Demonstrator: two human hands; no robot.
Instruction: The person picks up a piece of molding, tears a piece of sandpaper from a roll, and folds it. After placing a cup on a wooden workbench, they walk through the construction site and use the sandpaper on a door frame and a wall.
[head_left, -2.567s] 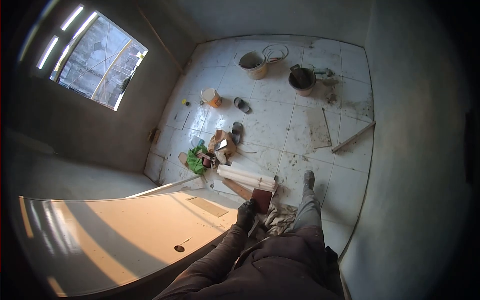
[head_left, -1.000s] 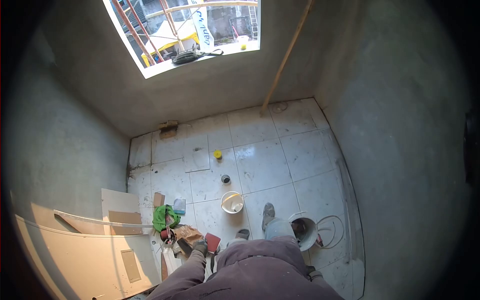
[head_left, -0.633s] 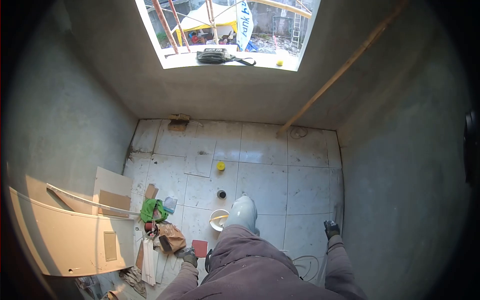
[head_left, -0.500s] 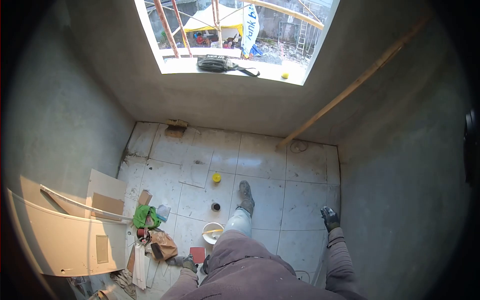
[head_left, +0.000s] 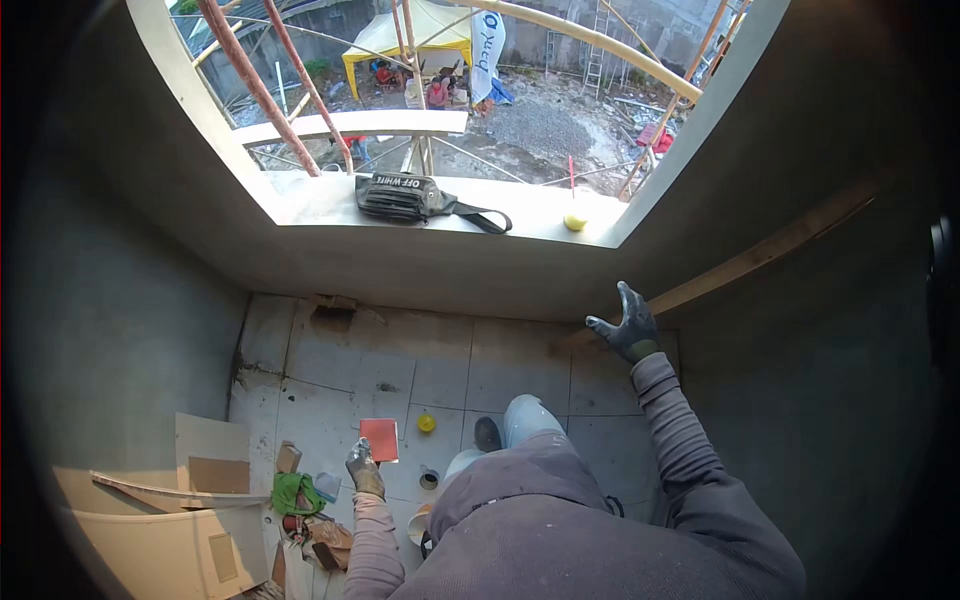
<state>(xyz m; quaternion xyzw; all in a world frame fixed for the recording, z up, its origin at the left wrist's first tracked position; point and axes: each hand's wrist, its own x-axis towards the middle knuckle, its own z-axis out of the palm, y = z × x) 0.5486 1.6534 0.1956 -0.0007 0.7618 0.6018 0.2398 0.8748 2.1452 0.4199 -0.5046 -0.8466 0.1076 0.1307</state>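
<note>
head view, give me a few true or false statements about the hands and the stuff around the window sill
1. The gloved left hand holds a flat red rectangular sheet. True.
2. The gloved right hand grips a bucket. False: it is raised with fingers spread, holding nothing, near the leaning wooden plank.
3. A black waist bag lies on the window sill. True.
4. The small yellow ball sits on the floor tiles. False: it rests on the sill.
</note>
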